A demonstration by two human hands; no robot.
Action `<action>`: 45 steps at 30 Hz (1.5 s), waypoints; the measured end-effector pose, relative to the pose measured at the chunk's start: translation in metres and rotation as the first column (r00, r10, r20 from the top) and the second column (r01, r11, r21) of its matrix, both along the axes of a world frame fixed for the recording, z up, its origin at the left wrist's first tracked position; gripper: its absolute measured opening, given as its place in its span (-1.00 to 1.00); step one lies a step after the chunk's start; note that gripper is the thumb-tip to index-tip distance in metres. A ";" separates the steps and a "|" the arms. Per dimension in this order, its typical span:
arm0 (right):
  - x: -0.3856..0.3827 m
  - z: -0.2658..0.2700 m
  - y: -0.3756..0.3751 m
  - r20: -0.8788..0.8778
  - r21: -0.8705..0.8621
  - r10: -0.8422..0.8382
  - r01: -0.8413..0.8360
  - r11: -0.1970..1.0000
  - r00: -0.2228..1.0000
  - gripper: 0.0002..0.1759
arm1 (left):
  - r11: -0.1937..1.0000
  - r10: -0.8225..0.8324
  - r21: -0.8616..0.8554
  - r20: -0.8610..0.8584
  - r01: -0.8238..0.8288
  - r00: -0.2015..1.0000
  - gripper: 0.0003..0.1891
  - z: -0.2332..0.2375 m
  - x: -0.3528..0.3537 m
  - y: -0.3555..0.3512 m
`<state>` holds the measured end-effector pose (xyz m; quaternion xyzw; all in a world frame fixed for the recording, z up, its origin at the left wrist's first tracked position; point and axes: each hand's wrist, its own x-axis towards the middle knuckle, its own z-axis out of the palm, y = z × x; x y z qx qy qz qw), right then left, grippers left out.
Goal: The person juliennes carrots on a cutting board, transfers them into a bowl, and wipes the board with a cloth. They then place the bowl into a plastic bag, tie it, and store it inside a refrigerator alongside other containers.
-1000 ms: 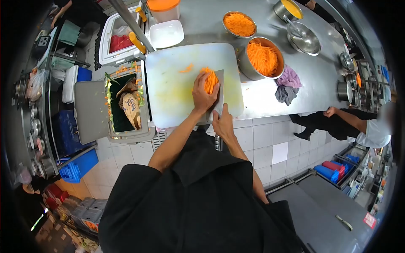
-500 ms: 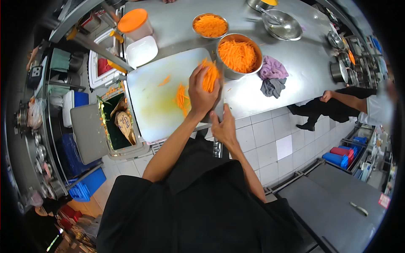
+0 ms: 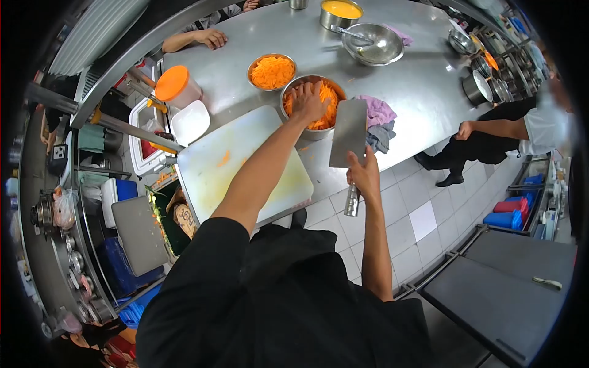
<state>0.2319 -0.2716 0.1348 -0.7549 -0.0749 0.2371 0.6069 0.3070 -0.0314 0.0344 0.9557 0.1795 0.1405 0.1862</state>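
**Left hand in the pot of orange shreds, right hand on the cleaver**

On my feed, the left hand's (image 3: 308, 103) fingers are slightly spread and bent down onto the thin orange shreds (image 3: 330, 110) in the deep round steel pot (image 3: 318, 134); I cannot tell whether they pinch any. I see the right hand's (image 3: 365, 173) fingers closed on the broad rectangular steel cleaver (image 3: 348, 132) where blade meets handle, with the metal handle jutting out below the palm. From here the blade covers a little of the pot's right side.

Just beyond the blade I have a crumpled purple cloth (image 3: 380, 112) touching a dark grey cloth (image 3: 381, 136). Under my left forearm lies the white rectangular cutting board (image 3: 211, 178), stained yellow, a few orange scraps (image 3: 224, 158) on it.

Past the pot, I make out a smaller round steel bowl (image 3: 270, 89) heaped with similar shreds, and near the board a white square dish (image 3: 190, 122) beside a clear tub with an orange lid (image 3: 175, 84). Farther out on the steel table (image 3: 423, 92), a co-worker's hand (image 3: 210, 38) rests near the far edge.
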 end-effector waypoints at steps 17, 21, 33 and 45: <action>-0.083 -0.025 -0.015 0.209 -0.419 0.520 -0.404 0.813 0.828 -0.73 | 0.813 0.038 -0.569 0.262 0.123 0.964 -0.64 0.087 -0.054 0.087; -0.064 -0.054 0.044 0.430 -0.674 0.699 -0.312 0.670 0.572 -0.79 | 0.878 0.377 -0.465 0.524 -0.115 0.764 -0.73 0.051 -0.183 0.126; -0.140 -0.078 0.081 0.433 -0.695 0.795 -0.403 0.595 0.425 -0.58 | 0.828 0.546 -0.324 0.278 -0.458 0.791 -0.60 -0.031 -0.403 0.095; -0.088 -0.092 0.074 0.629 -0.651 0.586 -0.066 0.756 0.512 -0.55 | 0.933 -0.207 -0.258 0.189 0.252 0.960 -0.48 -0.039 -0.327 0.056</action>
